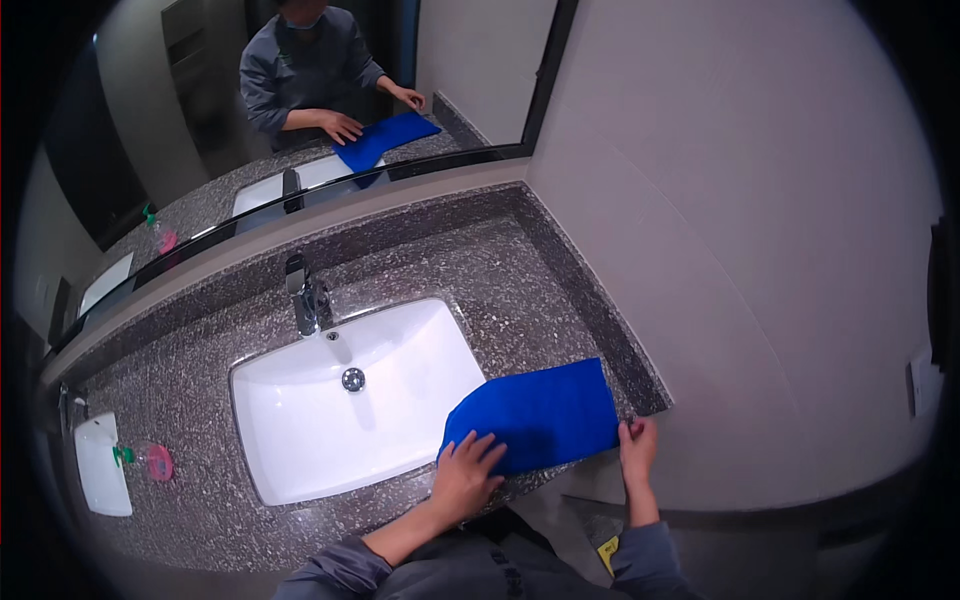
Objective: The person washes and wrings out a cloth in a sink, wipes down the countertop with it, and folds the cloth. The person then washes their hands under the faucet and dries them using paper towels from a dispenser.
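A blue cloth (pixel 536 416) lies on the speckled stone countertop at the right of the white washbasin (pixel 300 450), and its left part hangs over the basin's rim. My left hand (pixel 469 476) rests on the cloth's near left part with its fingers spread. At the cloth's right edge, my right hand (pixel 637 446) pinches the near corner between thumb and fingers. The cloth looks folded and mostly flat. A chrome faucet (pixel 304 296) stands behind the basin, and a metal drain stopper (pixel 353 379) sits in its bottom.
A pump bottle (pixel 157 461) with a green top and pink base is left of the basin, near a second basin (pixel 105 472). A raised stone backsplash (pixel 592 300) borders the countertop (pixel 187 525). Behind it, a framed mirror (pixel 480 75) reflects the person and cloth.
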Demonstrator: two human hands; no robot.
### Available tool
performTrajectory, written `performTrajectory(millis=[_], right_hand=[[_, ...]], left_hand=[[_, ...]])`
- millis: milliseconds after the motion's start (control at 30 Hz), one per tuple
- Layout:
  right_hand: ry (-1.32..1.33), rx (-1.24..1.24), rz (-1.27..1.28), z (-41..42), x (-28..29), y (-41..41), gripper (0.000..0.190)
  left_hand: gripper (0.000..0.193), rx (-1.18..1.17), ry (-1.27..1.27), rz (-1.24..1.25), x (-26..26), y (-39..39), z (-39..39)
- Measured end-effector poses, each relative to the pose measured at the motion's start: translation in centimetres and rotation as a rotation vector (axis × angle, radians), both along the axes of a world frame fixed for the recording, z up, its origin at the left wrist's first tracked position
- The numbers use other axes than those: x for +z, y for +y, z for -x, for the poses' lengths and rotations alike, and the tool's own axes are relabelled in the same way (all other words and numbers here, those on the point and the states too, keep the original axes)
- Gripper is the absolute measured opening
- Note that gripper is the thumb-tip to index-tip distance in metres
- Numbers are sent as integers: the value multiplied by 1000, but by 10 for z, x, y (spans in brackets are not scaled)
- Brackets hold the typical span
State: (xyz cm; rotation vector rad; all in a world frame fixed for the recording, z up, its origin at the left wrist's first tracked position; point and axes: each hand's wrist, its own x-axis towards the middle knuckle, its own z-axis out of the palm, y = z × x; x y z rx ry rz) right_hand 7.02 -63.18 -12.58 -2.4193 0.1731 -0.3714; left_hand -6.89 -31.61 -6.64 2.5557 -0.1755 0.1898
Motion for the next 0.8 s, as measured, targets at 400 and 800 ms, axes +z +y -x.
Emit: performTrajectory(millis=[400,800], right_hand=[[749,-152,-1273,-21,36,-9,22],[20,685,-102,25,126,83,36]], left_hand=[[48,23,46,-256,-12,5,27],[35,-164,96,205,-28,-18,42]])
